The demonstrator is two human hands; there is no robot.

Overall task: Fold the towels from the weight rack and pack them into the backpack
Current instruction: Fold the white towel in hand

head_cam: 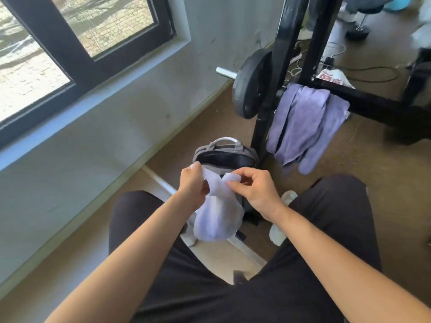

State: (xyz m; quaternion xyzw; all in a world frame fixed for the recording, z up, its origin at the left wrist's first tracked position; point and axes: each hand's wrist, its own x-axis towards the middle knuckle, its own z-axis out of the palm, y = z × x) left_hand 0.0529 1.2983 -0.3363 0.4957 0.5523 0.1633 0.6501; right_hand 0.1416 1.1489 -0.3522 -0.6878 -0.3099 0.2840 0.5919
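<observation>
A pale lilac towel [217, 217] hangs bunched between my two hands, in front of my knees. My left hand [192, 183] pinches one top corner and my right hand [256, 190] pinches the other. Right behind it on the floor stands a grey backpack [225, 151], upright with its main compartment open; its lower half is hidden by the towel. A darker purple towel [305, 127] is draped over a bar of the black weight rack [291, 50] to the right of the backpack.
A weight plate [250, 87] on a steel bar sticks out of the rack toward the wall. A grey wall with a dark-framed window [77, 54] runs along the left. Cables and a printed cloth [332, 76] lie on the brown floor behind the rack.
</observation>
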